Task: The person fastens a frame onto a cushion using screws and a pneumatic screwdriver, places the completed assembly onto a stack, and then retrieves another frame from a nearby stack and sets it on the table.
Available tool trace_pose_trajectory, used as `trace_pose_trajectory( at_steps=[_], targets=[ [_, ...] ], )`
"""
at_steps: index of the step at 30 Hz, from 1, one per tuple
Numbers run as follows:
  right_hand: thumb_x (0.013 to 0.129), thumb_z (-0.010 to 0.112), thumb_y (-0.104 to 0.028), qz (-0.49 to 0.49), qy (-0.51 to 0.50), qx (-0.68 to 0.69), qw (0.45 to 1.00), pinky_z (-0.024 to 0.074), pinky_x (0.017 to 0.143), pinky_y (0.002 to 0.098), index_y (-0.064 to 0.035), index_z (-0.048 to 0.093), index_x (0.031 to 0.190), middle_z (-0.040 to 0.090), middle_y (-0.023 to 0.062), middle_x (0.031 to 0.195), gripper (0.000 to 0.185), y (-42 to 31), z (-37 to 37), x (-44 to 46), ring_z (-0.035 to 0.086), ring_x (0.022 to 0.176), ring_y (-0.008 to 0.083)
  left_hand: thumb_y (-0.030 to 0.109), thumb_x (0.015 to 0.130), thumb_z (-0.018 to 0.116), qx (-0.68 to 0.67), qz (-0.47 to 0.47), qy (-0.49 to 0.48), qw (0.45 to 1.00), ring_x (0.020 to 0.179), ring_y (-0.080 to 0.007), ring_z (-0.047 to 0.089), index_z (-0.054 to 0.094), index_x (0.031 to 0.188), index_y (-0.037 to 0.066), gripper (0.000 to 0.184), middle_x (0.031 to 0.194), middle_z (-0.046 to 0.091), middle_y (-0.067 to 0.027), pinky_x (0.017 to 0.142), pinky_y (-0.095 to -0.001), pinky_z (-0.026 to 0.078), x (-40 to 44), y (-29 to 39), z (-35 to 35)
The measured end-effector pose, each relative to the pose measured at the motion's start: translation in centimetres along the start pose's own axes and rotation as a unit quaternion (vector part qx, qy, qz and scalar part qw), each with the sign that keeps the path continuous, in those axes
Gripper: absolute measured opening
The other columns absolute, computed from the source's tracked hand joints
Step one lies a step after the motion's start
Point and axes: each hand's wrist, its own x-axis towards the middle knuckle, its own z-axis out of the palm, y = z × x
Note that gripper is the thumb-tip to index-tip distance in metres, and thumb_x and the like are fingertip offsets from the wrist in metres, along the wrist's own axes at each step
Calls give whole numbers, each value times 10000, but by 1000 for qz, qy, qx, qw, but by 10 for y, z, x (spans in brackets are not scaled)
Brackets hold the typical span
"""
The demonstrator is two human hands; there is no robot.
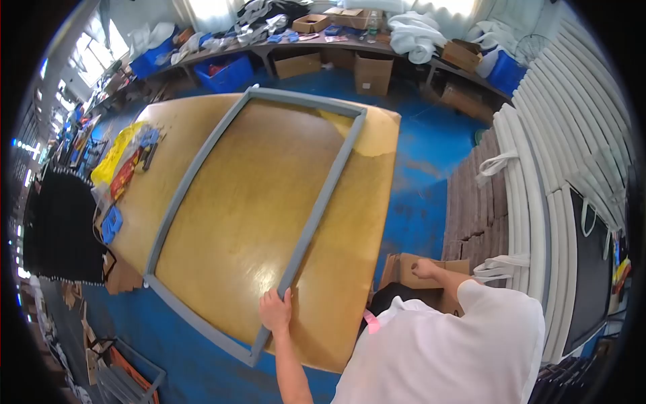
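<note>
A large grey rectangular frame lies on a yellow-brown tabletop, its lower left corner reaching past the table's edge. My left hand is closed around the frame's near long bar, close to the lower corner, with the thumb on one side and the fingers on the other. Off the table to the right, my right hand is held over an open cardboard box. Its fingers are curled closed, and whatever they may hold is too small to make out.
Yellow and red plastic bags and tools lie at the table's left. Stacked white padded panels and brown boards stand to my right. A cluttered bench runs along the back, with blue bins below. Black material hangs at left.
</note>
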Motion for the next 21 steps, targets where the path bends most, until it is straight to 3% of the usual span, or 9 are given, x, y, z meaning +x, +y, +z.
trace_pose_trajectory(
  at_steps=[1,3,5,7,8,10,14,18,21],
  targets=[
    [829,557,-175,0,7,-2,1000,558,673,331,-10,669,1075,693,145,892,316,2,-13,0,686,760,213,469,856,599,-9,-12,-16,1000,785,-313,582,549,852,61,411,809,592,-119,677,-420,481,1,-1,1],
    [860,548,-157,39,4,227,973,559,661,330,-14,633,1137,691,137,917,323,-15,-32,-4,686,763,209,470,855,598,-18,-25,-23,999,789,-325,577,551,855,55,418,810,589,-123,683,-434,475,6,14,-2],
    [890,537,-141,20,22,280,960,558,663,341,-7,598,1168,686,129,947,314,-20,-25,-5,684,773,201,463,855,597,29,-72,-31,997,817,-341,572,553,859,47,418,839,585,-140,710,-455,460,16,32,-17],
    [899,534,-134,-18,124,381,916,553,659,329,2,600,1136,684,119,968,280,7,-28,-10,678,776,200,448,852,600,-13,-56,1,998,851,-351,567,558,874,37,413,878,587,-151,731,-466,451,37,49,15],
    [898,535,-113,53,121,458,879,548,642,312,-2,606,1102,680,116,947,244,11,-27,-21,673,761,201,435,847,609,-18,-69,-21,997,869,-350,566,552,902,28,415,900,586,-156,743,-463,453,51,66,17],
    [897,531,-106,99,100,473,870,545,630,305,-2,606,1090,677,120,935,232,34,-13,-29,669,742,198,422,842,617,-10,-78,-48,996,886,-349,565,546,929,18,419,923,585,-162,755,-461,456,69,89,19],
    [893,526,-97,163,95,502,844,540,607,306,-13,610,1082,670,112,903,222,84,-57,27,660,713,182,367,840,633,-27,-20,-50,998,938,-362,557,511,995,3,414,977,573,-174,787,-466,461,149,159,46],
    [875,555,-103,117,160,577,793,532,597,297,-30,617,1105,662,81,845,249,121,-135,113,650,701,158,355,851,628,-50,2,-80,996,981,-372,549,496,1090,-1,448,1036,566,-184,796,-476,460,232,233,79],
    [868,578,-126,81,222,517,823,527,604,278,-37,621,1106,661,76,831,257,142,-199,164,645,700,135,357,867,608,-39,-9,-64,997,1009,-371,543,479,1191,4,496,1085,566,-186,834,-486,438,294,312,105]
  ],
)
